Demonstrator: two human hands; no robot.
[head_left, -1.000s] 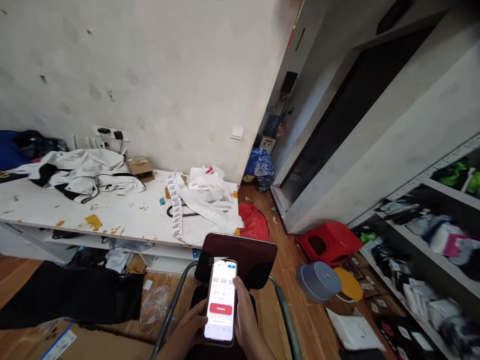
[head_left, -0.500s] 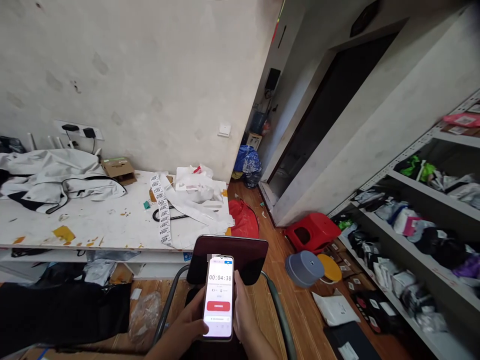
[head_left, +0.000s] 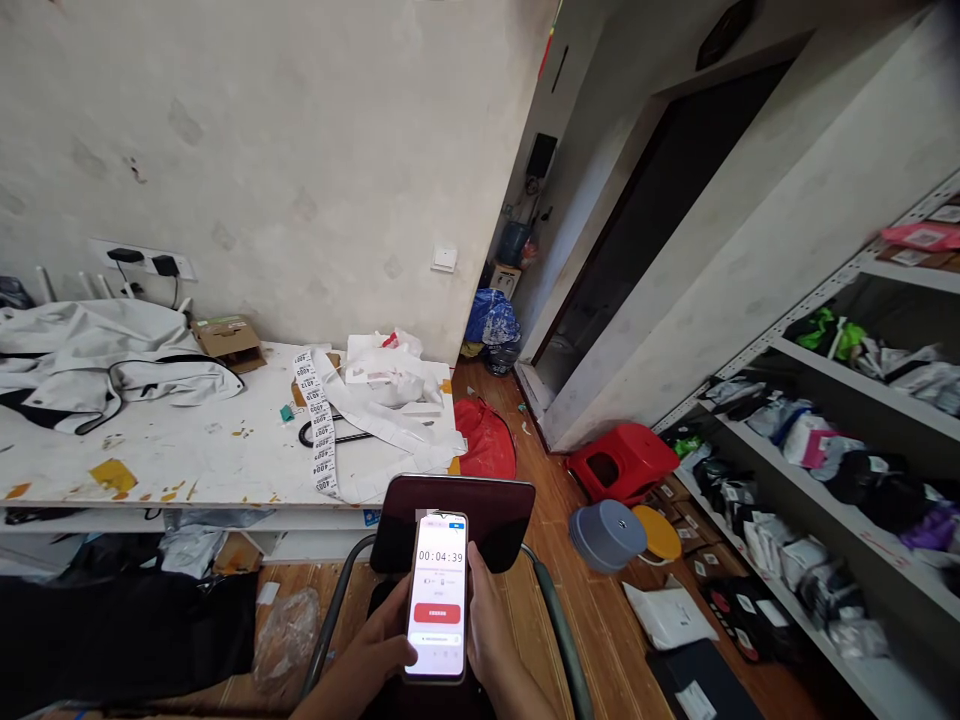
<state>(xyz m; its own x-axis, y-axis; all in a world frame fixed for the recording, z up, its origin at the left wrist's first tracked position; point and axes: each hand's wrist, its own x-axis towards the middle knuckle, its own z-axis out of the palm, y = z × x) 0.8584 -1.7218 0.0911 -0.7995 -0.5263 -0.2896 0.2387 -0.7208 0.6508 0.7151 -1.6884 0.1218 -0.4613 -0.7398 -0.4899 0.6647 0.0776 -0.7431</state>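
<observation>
A smartphone [head_left: 436,600] stands upright between my two hands, its lit screen towards me, with a timer at 00:04:39 above a red button. My left hand [head_left: 381,640] is closed around the phone's left edge, the thumb by the lower left corner of the screen. Along the right edge my right hand [head_left: 489,625] grips the phone, its other fingers hidden behind it. Behind the phone is the dark backrest of a chair [head_left: 480,500] with curved metal arms.
A white worktable [head_left: 202,440] along the wall bears a light jacket [head_left: 97,340], a cardboard box [head_left: 229,342] and a strip of numbered labels [head_left: 321,430]. On the wooden floor lie a red stool [head_left: 622,462] and a grey-blue stool [head_left: 607,535]. Shelves [head_left: 847,480] with packed goods stand right.
The timer on the phone has gone from 00:04:38 to 00:04:39. The view has turned slightly to the right, while both hands keep the same grip on the phone.
</observation>
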